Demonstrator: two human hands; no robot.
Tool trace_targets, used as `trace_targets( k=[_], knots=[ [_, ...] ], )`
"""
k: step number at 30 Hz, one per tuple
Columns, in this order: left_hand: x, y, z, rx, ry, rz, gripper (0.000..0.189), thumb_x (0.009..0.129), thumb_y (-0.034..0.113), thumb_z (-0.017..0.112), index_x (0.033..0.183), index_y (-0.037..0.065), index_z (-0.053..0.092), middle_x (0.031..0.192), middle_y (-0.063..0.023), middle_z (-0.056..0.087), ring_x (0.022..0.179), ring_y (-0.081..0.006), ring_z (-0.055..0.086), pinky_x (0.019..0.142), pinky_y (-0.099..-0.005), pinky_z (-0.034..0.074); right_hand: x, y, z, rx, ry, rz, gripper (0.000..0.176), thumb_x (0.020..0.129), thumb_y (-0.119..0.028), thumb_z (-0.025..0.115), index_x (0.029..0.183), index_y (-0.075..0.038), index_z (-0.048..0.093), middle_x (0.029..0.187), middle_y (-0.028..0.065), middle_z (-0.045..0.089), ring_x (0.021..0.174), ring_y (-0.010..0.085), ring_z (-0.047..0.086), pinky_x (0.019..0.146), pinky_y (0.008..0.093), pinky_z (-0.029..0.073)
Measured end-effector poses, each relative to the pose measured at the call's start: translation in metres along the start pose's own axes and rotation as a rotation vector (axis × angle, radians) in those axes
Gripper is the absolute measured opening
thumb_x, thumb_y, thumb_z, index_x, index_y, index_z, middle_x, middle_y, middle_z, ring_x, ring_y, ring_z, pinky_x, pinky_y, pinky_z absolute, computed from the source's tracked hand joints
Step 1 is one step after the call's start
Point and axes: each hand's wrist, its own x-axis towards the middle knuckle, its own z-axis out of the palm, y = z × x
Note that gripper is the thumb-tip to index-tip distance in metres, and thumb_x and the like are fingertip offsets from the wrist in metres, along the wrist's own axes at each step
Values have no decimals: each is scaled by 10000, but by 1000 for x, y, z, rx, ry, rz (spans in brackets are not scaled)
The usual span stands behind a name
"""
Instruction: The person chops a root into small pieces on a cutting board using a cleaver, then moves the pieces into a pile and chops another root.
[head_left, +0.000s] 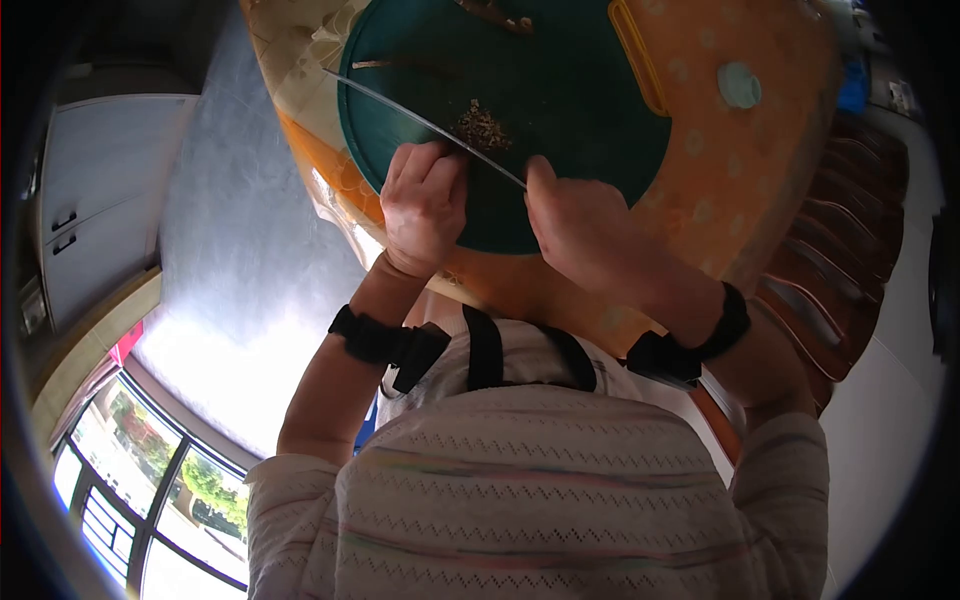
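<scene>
On a round dark green cutting board [560, 95], my right hand [585, 225] is closed round the handle end of a long thin-bladed knife [400, 106]. The blade slants up and left, its tip reaching past the board's left rim. My left hand [425, 205] rests beside the blade with fingers curled in; whatever they press on is hidden. Just beyond the blade lies a small heap of chopped brown bits [482, 127]. A thin brown stick-like piece [405, 67] lies farther up, and a thicker brown root-like piece [497, 15] is at the top edge.
A yellow handle [638, 55] edges the board's right side. The table wears an orange patterned cloth [700, 180], with a pale green round object [739, 85] on it. A brown slatted chair [845, 240] stands right; cabinets [110, 190] and a window [150, 480] are left.
</scene>
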Motion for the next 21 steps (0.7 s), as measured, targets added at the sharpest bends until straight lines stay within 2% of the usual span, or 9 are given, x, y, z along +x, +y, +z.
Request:
trace_targets(
  k=[5,7,11,14,16,21],
  knots=[
    [-1,-4,-1,4,-29,11,184,664,-54,654,815,52,662,838,-62,599,775,-270,570,692,-347,485,0,-5,1,-35,37,8,110,785,4,518,863,26,443,599,155,607,581,331,641,503,390,512],
    [-1,-2,0,13,-3,-1,150,669,-56,679,780,41,652,830,-76,619,779,-272,599,684,-327,492,-7,0,3,-34,63,16,114,793,-11,527,857,17,437,609,160,604,597,342,639,515,414,503],
    [-3,0,2,-8,22,-36,160,678,-54,683,800,48,663,839,-70,625,778,-259,600,687,-325,493,-26,14,-3,-28,-13,87,122,804,-27,534,856,7,429,615,146,596,596,345,627,524,435,483],
    [-5,-1,2,-18,44,-27,175,683,-52,687,820,56,675,846,-64,629,773,-247,601,687,-325,494,-28,11,-9,102,-44,123,131,808,-29,539,849,-3,417,615,132,584,584,345,610,528,447,464],
    [-5,-1,3,-16,40,-20,181,680,-51,691,825,56,679,850,-61,631,775,-245,601,687,-326,495,-29,12,-8,61,2,129,163,920,-112,502,875,0,393,563,178,512,551,378,567,476,441,413],
    [-3,-1,1,-7,29,-25,178,672,-54,693,815,51,676,846,-63,630,773,-245,601,686,-324,495,-29,10,-9,62,-13,90,157,915,-112,505,878,0,402,567,175,519,552,377,571,476,440,421]
  ],
)
